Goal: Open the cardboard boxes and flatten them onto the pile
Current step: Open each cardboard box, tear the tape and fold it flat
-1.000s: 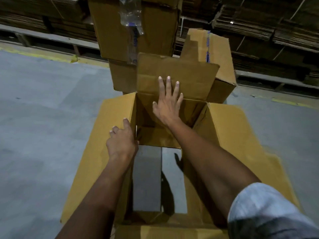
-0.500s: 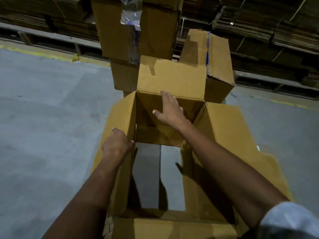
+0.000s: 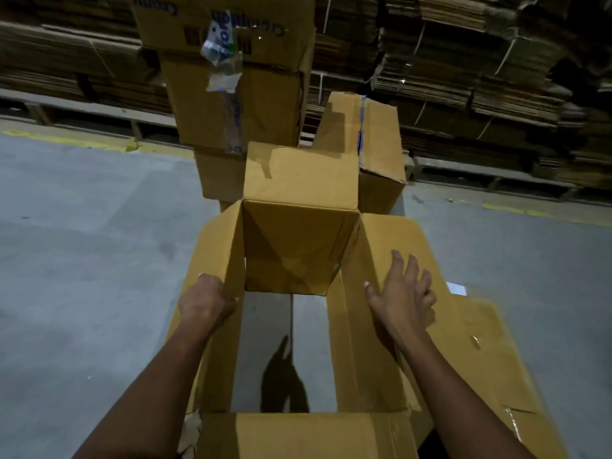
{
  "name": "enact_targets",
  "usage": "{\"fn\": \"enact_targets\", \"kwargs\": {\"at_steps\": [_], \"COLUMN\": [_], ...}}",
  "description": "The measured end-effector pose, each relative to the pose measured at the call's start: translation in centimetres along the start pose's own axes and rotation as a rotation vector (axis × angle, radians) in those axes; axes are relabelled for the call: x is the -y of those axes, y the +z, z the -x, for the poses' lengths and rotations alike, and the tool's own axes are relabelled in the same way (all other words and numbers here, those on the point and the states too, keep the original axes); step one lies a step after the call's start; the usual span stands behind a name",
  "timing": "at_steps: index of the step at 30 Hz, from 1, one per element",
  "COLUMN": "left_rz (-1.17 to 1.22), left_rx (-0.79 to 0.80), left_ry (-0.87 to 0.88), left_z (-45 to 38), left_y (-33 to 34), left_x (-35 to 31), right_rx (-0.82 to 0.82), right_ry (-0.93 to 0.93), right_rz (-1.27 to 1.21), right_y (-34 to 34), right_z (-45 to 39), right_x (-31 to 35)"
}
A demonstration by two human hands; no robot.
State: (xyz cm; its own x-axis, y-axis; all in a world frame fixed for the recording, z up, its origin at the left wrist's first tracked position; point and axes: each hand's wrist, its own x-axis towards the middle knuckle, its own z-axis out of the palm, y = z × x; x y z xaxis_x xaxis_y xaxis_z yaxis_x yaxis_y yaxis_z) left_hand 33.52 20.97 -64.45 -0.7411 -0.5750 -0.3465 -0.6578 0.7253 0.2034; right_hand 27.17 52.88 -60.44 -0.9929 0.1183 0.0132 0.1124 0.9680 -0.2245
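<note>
Cardboard box (image 3: 291, 250) open through; left hand (image 3: 205, 301) fingers grip wall, right hand (image 3: 402, 299) fingers spread.

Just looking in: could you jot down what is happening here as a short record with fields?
Place: concrete floor in front of racks of flattened cardboard
Box in work: open cardboard box, both ends open, floor visible through it
Left hand: grips the top edge of the box's left wall
Right hand: fingers spread, resting on the right flap
Behind: stack of closed boxes with loose tape hanging
Stage: box opened, not yet flattened
</note>
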Motion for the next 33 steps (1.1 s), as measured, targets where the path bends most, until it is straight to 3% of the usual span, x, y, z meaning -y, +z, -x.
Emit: {"fn": "enact_targets", "kwargs": {"at_steps": [4,6,18,28,33], "left_rz": [0.021,0.082,0.414,0.469,0.386], "left_rx": [-0.065,-0.104,-0.112,-0.234,-0.21], "left_ry": [0.055,0.025,-0.154,-0.212,-0.258], "left_z": [0.3,-0.1,-1.6,-0.1,0.0], "left_y": [-0.3,-0.5,0.5,-1.1,-2.5], "left_x": [0.8,1.9,4.2,6.3,8.4], "right_rx": [0.093,0.129,0.207,0.141,0.078], "right_ry": [0.417,0.511,0.498,0.563,0.528], "right_rz": [-0.244,-0.313,-0.231,-0.233,-0.208], "right_y": [-1.2,-1.1,0.2,0.2,-0.8], "right_z": [-1.0,-1.5,-2.6,-3.1,-2.2], "right_x": [-2.9,-4.7,-5.2,-5.5,-5.9]}}
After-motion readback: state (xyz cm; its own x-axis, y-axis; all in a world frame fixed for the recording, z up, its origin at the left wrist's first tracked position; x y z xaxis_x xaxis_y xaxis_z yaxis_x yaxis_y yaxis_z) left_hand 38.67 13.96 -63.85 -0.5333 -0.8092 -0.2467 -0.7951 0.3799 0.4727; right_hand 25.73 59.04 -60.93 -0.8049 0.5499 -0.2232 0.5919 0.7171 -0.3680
